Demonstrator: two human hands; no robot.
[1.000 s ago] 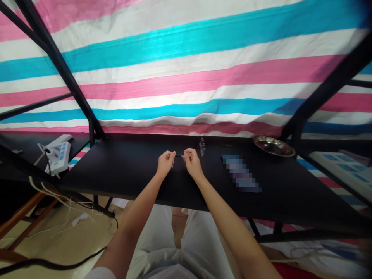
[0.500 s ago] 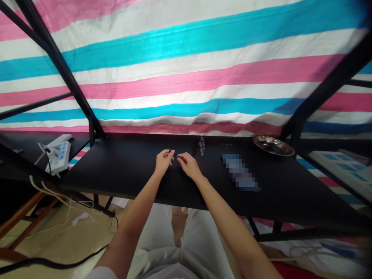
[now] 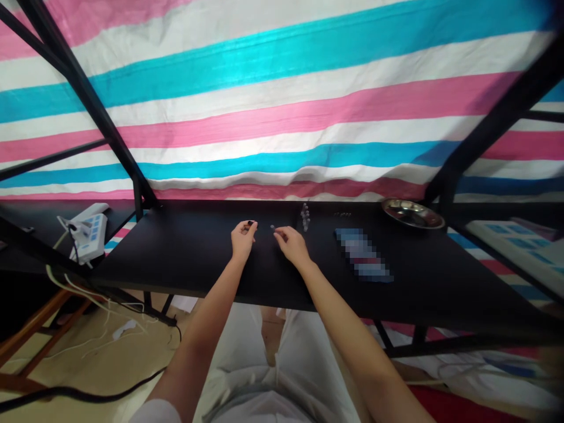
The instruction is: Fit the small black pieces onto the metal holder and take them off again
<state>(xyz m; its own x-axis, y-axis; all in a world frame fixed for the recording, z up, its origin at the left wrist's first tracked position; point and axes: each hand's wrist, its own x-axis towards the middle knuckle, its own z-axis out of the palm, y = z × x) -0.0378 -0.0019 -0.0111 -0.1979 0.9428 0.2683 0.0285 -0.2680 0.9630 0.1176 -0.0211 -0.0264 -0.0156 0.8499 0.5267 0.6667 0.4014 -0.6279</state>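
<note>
My left hand [image 3: 242, 239] is above the black tabletop [image 3: 189, 247] with its fingers pinched on a small dark piece [image 3: 251, 222], too small to name. To its right, my right hand [image 3: 292, 244] pinches a small clear piece [image 3: 272, 227] between thumb and fingertips. The two hands are apart. Beyond the right hand stands a cluster of several small clear pieces [image 3: 305, 218]. A short row of tiny bits [image 3: 342, 215] lies farther right.
A blurred-out flat oblong [image 3: 363, 256] lies right of my hands. A shiny metal dish [image 3: 434, 222] rests at the back right. Black frame posts [image 3: 99, 120] flank the table; striped sheeting [image 3: 282, 117] hangs behind. A white power strip [image 3: 90, 238] is at left.
My hands have moved apart, left hand leftward and right hand slightly rightward. A clear piece now shows at the right fingertips and a dark piece at the left. The view has shifted slightly.
</note>
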